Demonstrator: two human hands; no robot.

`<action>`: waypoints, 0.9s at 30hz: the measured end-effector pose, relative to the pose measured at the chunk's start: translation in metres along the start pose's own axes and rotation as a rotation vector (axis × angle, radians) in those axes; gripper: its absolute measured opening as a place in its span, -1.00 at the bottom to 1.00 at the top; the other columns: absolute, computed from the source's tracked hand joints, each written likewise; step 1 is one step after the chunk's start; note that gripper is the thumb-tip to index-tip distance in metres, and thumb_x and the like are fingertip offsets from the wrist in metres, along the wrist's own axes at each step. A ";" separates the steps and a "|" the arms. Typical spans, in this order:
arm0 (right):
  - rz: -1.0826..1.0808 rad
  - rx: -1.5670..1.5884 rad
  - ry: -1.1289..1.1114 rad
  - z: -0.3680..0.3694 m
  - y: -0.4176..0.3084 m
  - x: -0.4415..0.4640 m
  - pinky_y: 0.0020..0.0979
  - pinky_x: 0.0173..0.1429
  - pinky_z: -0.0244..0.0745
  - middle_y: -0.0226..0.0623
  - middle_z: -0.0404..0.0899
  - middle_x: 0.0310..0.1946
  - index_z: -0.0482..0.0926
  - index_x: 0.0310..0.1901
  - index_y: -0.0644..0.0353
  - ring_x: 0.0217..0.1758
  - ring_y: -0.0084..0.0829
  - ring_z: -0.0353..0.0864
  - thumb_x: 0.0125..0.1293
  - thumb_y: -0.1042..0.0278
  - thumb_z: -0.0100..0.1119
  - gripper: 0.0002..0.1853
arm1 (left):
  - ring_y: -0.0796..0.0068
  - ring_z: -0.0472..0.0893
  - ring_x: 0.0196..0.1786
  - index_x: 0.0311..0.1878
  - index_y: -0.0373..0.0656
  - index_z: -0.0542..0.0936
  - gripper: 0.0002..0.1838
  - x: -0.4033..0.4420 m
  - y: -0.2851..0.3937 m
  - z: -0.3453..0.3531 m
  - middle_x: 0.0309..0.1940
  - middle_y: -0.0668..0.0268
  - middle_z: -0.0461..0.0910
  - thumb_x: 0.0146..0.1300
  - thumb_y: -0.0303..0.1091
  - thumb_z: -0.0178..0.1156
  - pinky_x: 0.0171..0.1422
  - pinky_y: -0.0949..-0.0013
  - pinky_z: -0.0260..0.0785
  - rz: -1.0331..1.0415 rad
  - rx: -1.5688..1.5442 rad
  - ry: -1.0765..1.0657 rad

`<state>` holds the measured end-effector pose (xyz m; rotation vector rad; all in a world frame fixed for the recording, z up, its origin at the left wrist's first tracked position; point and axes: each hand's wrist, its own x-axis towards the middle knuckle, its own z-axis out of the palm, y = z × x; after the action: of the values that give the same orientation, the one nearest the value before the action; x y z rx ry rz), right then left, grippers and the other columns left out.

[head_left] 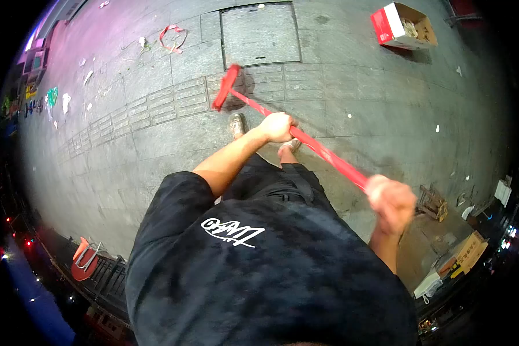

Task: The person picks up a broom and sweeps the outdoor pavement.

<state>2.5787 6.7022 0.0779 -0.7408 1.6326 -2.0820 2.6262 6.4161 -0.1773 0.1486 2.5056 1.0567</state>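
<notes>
A red broom point(331, 157) runs slantwise across the front of my body, its red head point(226, 87) low over the paving just beyond my feet. Wrapped round the middle of the handle is my left hand point(277, 127). My right hand point(391, 200), slightly blurred, is closed on the handle's upper end. Whether the bristles touch the ground I cannot tell.
A metal-framed cover point(260, 34) is set in the paving ahead. Beside it lies a red strap point(172, 39); an open box point(405, 26) stands far right. Green plastic litter point(52, 96) is at left. A cardboard box point(470, 252) and a wooden stool point(432, 203) are at right.
</notes>
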 end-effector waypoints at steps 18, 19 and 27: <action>0.021 0.154 -0.212 0.280 0.070 0.194 -0.19 -0.28 0.38 -0.36 0.30 -0.77 0.24 -0.72 0.13 -0.65 -0.44 0.26 0.19 0.40 0.13 -0.63 | -0.10 0.69 -0.20 -0.41 -0.13 0.69 -0.67 -0.184 -0.220 -0.165 -0.41 0.02 0.68 0.22 -0.04 0.34 -0.05 -0.04 0.51 -0.295 -0.026 0.547; 0.047 0.205 -0.297 0.299 0.089 0.220 -0.23 -0.28 0.34 -0.37 0.31 -0.73 0.26 -0.69 0.14 -0.62 -0.45 0.24 0.22 0.39 0.10 -0.65 | -0.08 0.71 -0.16 -0.35 -0.10 0.73 -0.73 -0.198 -0.237 -0.168 -0.36 0.02 0.71 0.20 -0.08 0.33 -0.01 -0.03 0.53 -0.469 -0.063 0.536; -0.022 -0.298 -0.981 0.501 0.149 0.333 -0.31 -0.54 0.07 -0.41 0.12 -0.79 0.27 -0.74 0.19 -0.69 -0.51 0.12 0.13 0.32 0.43 -0.50 | -0.11 0.68 -0.18 -0.39 -0.16 0.64 -0.58 -0.229 -0.419 -0.215 -0.36 0.01 0.67 0.25 0.04 0.41 -0.09 -0.02 0.50 -0.594 -0.232 0.954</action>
<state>2.6265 6.0840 0.0787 -1.5522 1.3138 -1.1205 2.7706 5.9201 -0.2626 -1.3683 2.8016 1.3060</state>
